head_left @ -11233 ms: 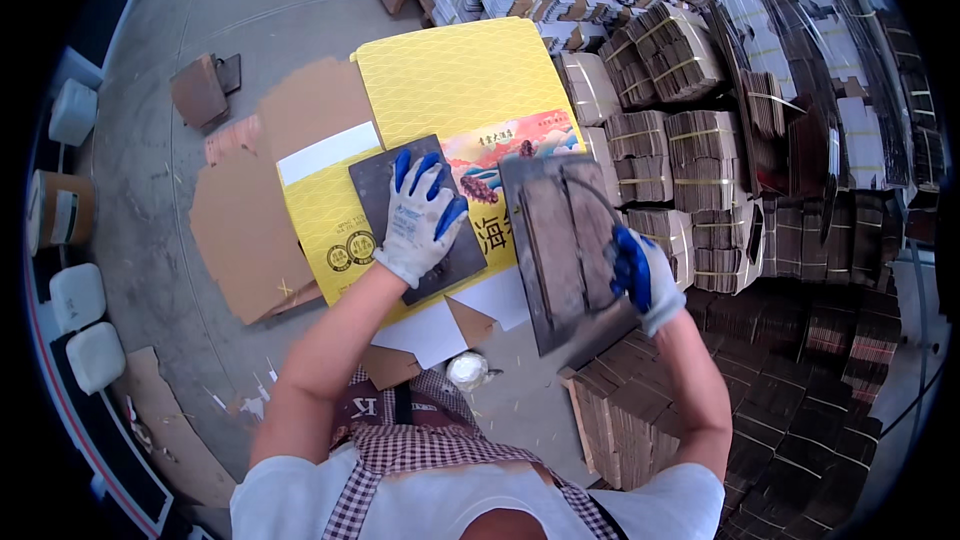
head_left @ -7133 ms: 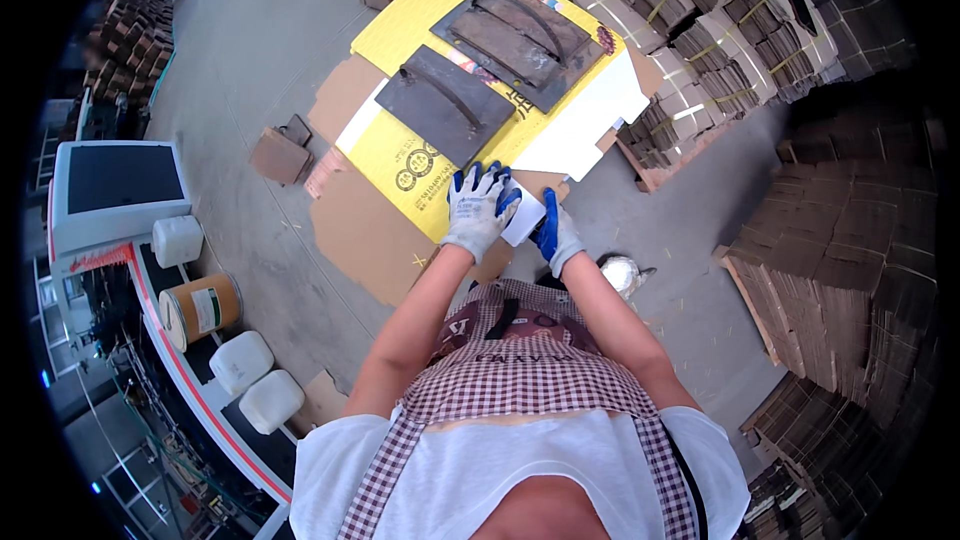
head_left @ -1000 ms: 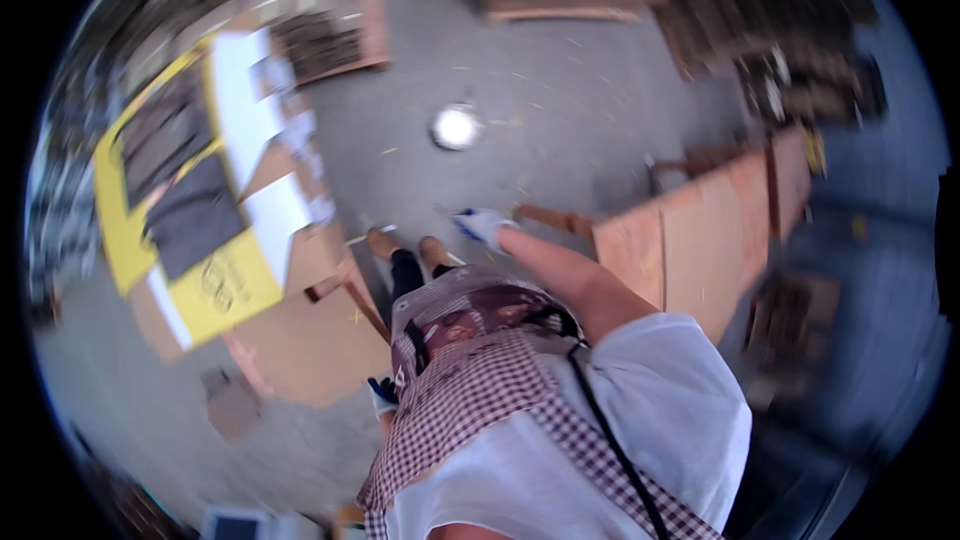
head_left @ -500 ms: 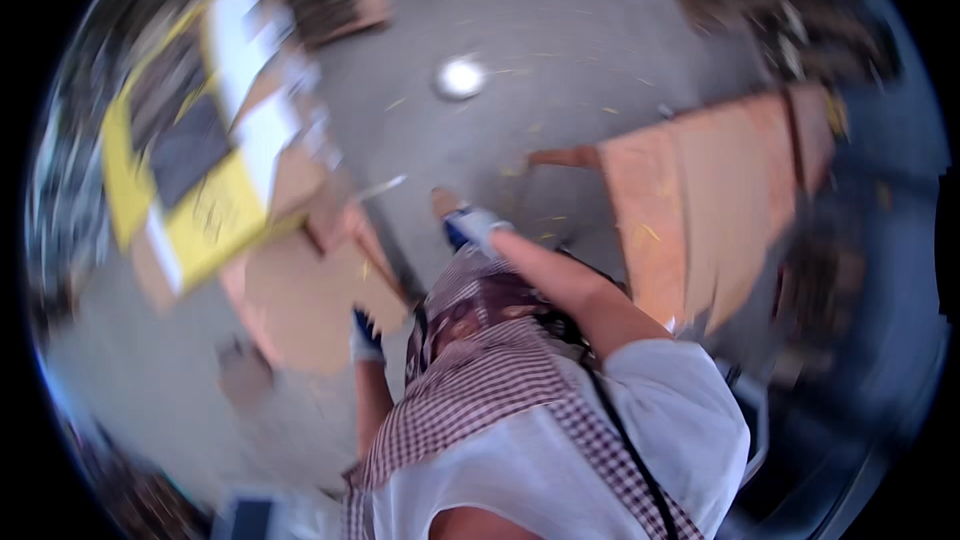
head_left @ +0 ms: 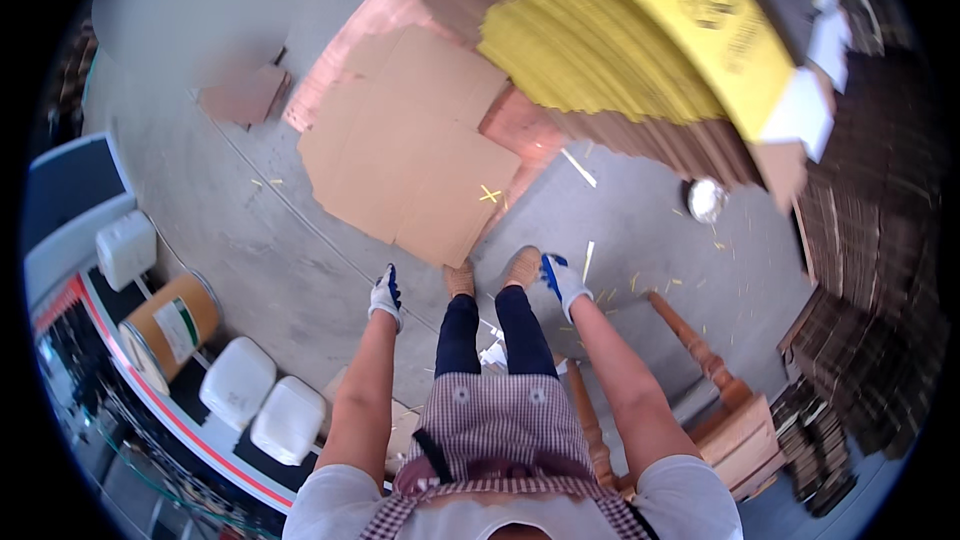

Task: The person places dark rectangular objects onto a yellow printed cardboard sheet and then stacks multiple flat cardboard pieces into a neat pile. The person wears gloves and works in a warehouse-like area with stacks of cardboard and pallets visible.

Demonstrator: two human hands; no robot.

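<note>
White-and-blue work gloves cover both of my hands, and my arms hang down on either side of my legs. My left hand (head_left: 387,295) is open and empty, with its fingers loosely bent beside my left foot. Beside my right foot, my right hand (head_left: 562,280) also hangs open with nothing in it. Just ahead of my shoes lies a flat brown cardboard sheet (head_left: 400,140) on a pinkish-orange board (head_left: 345,35). Neither hand touches the cardboard.
A tall stack of yellow cardboard (head_left: 620,50) stands ahead right. Brown cardboard piles (head_left: 870,210) line the right side. A wooden table with turned legs (head_left: 735,430) is behind my right arm. White jugs (head_left: 240,380) and a brown drum (head_left: 175,325) stand at left.
My view has turned left, bringing the cardboard sheet in front of me and the yellow stack to the right. My right arm, earlier reaching across my front, now hangs at my right side.
</note>
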